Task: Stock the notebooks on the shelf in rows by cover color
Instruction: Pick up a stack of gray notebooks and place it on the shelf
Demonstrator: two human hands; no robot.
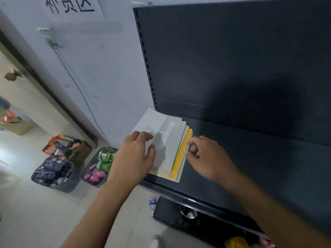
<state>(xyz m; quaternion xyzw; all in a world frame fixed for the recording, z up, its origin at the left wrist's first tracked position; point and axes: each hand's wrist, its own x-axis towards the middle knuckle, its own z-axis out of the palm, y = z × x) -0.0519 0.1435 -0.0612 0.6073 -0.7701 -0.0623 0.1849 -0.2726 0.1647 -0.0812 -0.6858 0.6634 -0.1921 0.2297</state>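
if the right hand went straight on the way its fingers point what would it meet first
Most likely the side of the notebook stack, at the yellow notebook edge. The right hand is very close to it; whether its fingertips touch is unclear.

The stack of notebooks lies at the left end of the shelf, near its front edge. The left hand rests on the stack's left side; the right hand meets its right edge. Two bins stand on the floor, left of the shelf.
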